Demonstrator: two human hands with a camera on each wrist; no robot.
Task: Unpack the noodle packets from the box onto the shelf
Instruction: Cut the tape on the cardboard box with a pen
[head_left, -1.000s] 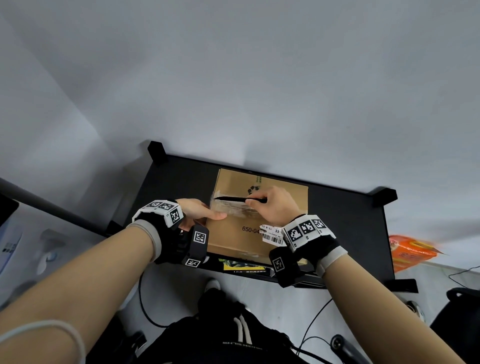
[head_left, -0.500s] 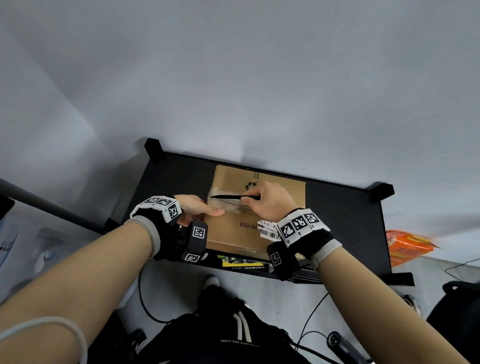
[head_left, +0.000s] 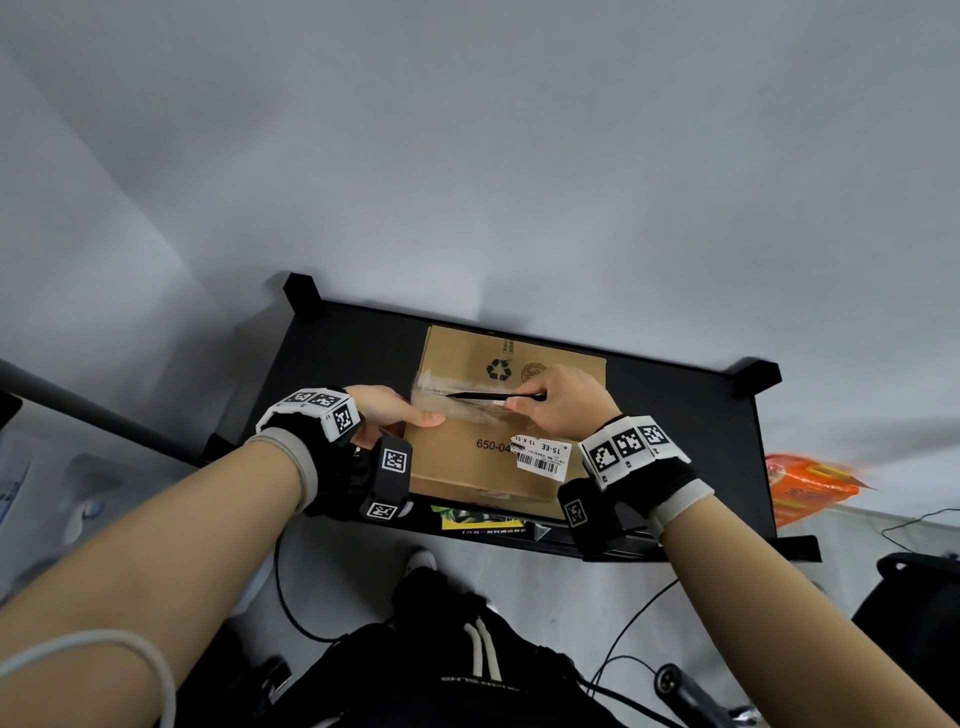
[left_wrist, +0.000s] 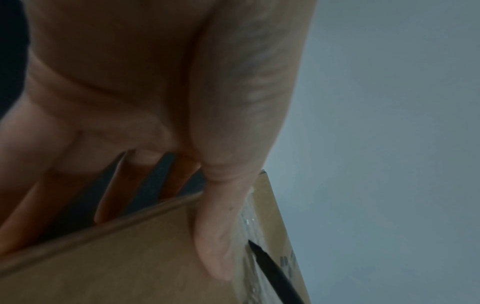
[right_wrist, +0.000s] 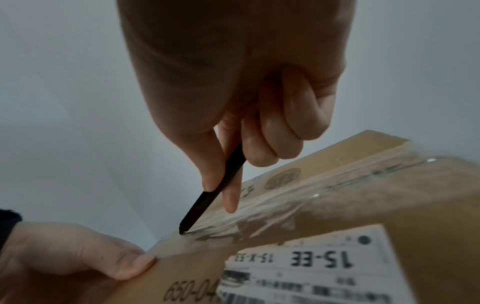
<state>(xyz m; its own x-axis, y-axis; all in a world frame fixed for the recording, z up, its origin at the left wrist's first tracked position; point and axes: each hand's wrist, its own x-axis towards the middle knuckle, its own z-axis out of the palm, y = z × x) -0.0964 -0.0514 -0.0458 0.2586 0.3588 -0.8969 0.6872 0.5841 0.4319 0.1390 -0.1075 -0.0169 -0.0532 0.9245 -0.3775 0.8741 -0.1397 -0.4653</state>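
A sealed brown cardboard box (head_left: 483, 467) stands on the black shelf top (head_left: 675, 415). Clear tape (head_left: 467, 410) runs along its top seam. My right hand (head_left: 561, 405) grips a thin black pen (head_left: 475, 396), whose tip (right_wrist: 182, 231) presses into the tape (right_wrist: 285, 205) near the box's left end. My left hand (head_left: 387, 413) braces that left edge. Its thumb (left_wrist: 215, 236) lies flat on the box top (left_wrist: 130, 257) and its fingers point straight down the side. The pen (left_wrist: 272, 271) sits just beside the thumb. No noodle packets from inside the box show.
A white barcode label (head_left: 543, 457) is stuck on the box top. A yellow-green packet (head_left: 478, 517) lies on a lower shelf level. An orange packet (head_left: 800, 483) sits to the shelf's right. Cables (head_left: 623, 639) trail on the floor. A grey wall rises directly behind the shelf.
The pen tip has slid a little to the right along the taped seam, away from the box's left edge, and my right hand went with it. My left hand stays put.
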